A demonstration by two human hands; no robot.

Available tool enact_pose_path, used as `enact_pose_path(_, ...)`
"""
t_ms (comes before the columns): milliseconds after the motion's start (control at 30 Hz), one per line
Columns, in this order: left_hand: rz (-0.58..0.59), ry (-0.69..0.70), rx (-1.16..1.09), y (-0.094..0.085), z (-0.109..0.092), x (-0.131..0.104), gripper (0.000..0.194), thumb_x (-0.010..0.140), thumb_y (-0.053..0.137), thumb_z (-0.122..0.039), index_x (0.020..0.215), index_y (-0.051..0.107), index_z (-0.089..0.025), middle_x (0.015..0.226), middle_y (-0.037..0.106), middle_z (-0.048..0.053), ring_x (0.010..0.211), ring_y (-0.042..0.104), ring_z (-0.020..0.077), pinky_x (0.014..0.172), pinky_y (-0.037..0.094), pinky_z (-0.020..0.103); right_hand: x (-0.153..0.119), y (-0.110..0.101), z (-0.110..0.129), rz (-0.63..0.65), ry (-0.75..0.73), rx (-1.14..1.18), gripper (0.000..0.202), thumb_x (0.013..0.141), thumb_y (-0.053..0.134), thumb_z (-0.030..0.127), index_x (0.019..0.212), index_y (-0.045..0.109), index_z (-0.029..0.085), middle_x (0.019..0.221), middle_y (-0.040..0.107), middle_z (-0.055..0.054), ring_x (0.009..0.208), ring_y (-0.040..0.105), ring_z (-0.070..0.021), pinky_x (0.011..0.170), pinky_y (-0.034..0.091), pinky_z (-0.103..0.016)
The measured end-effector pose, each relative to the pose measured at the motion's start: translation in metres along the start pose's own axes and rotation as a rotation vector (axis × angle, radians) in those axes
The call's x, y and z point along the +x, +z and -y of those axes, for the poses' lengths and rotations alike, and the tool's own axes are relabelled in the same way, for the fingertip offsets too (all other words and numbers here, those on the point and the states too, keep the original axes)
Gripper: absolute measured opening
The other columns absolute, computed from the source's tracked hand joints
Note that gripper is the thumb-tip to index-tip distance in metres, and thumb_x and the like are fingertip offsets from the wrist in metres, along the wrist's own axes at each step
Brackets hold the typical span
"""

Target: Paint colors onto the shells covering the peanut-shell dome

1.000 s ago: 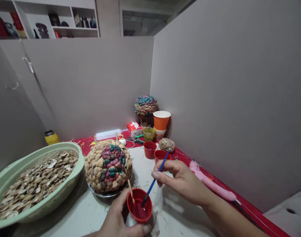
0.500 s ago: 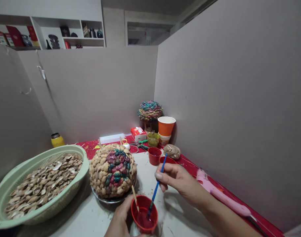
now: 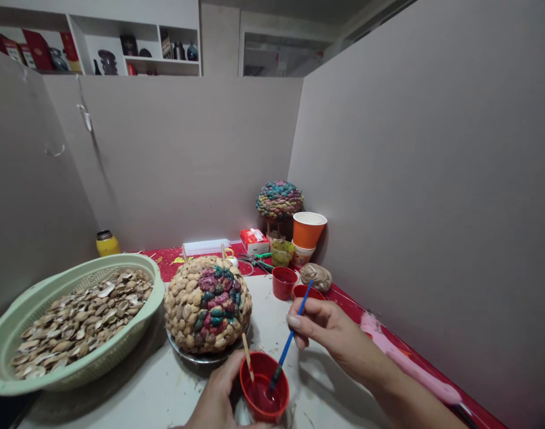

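Observation:
My left hand is wrapped round a red cup at the bottom middle, tilted so that dark red liquid shows inside. A wooden stick leans in this cup. Between the thumb and fingers of my right hand is a blue paintbrush, its dark bristles down in the cup. Behind my left hand, a round form covered in nut shells rests on a metal dish. Its front bears a patch of teal, purple and pink shells; the others are plain tan.
At left stands a green basket of loose shells. Further back are a red cup, a yellow-green cup, an orange paper cup, pliers and a coloured shell piece. A pink glue gun lies right, beside the grey partition.
The whole view has shifted slightly, so things sit a little further right. Both hands keep their holds; the brush tip stays inside the red cup.

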State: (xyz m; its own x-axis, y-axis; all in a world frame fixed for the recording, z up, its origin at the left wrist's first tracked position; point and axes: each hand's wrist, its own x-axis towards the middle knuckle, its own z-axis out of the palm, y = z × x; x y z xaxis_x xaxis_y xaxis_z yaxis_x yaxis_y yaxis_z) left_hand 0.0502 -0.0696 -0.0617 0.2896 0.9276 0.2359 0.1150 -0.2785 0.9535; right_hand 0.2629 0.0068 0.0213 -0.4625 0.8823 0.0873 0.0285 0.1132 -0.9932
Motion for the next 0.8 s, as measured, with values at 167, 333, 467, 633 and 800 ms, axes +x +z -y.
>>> enact_pose_path(167, -0.005, 0.012, 0.036, -0.002, 0.013, -0.002, 0.064, 0.060, 0.085, -0.038, 0.116, 0.062, -0.018, 0.111, 0.069, 0.011, 0.101, 0.063, 0.0252, 0.091, 0.048, 0.032, 0.001, -0.001, -0.005, 0.009, 0.010, 0.002, 0.045, 0.070, 0.081, 0.057, 0.070, 0.062, 0.016, 0.056, 0.061, 0.001, 0.054, 0.053, -0.0124, 0.058, 0.041, -0.026)
enact_pose_path(333, -0.002, 0.046, -0.093, -0.004, 0.033, -0.001, 0.082, 0.057, 0.081, -0.065, 0.121, 0.062, -0.017, 0.114, 0.068, 0.014, 0.104, 0.063, 0.0290, 0.095, 0.046, 0.037, 0.002, -0.003, -0.010, 0.008, -0.013, 0.002, 0.044, 0.075, 0.078, 0.056, 0.071, 0.061, 0.016, 0.055, 0.060, 0.002, 0.054, 0.052, -0.0121, 0.060, 0.039, -0.026)
enact_pose_path(467, 0.001, 0.073, -0.084, 0.000, 0.028, 0.000, 0.077, 0.058, 0.082, -0.060, 0.118, 0.064, -0.017, 0.112, 0.069, 0.013, 0.102, 0.064, 0.0281, 0.093, 0.045, 0.035, 0.000, 0.002, -0.010, -0.050, -0.011, 0.046, 0.044, 0.075, 0.077, 0.058, 0.071, 0.062, 0.016, 0.056, 0.059, 0.001, 0.055, 0.049, -0.0117, 0.060, 0.038, -0.026)
enact_pose_path(633, -0.008, 0.041, -0.048, 0.002, 0.019, 0.004, 0.068, 0.056, 0.084, -0.044, 0.114, 0.064, -0.016, 0.107, 0.071, 0.011, 0.099, 0.065, 0.0272, 0.090, 0.045, 0.034, 0.000, 0.012, 0.006, -0.119, 0.085, 0.259, 0.047, 0.067, 0.083, 0.057, 0.065, 0.059, 0.017, 0.051, 0.053, 0.004, 0.052, 0.044, -0.0095, 0.057, 0.038, -0.024)
enact_pose_path(800, -0.026, 0.029, 0.039, 0.003, 0.019, 0.005, 0.062, 0.053, 0.083, -0.032, 0.110, 0.063, -0.017, 0.106, 0.072, 0.009, 0.096, 0.065, 0.0251, 0.085, 0.047, 0.030, 0.004, 0.021, 0.038, -0.172, 0.091, 0.382, 0.044, 0.064, 0.089, 0.048, 0.065, 0.058, 0.018, 0.051, 0.053, 0.004, 0.051, 0.043, -0.0081, 0.053, 0.040, -0.020)
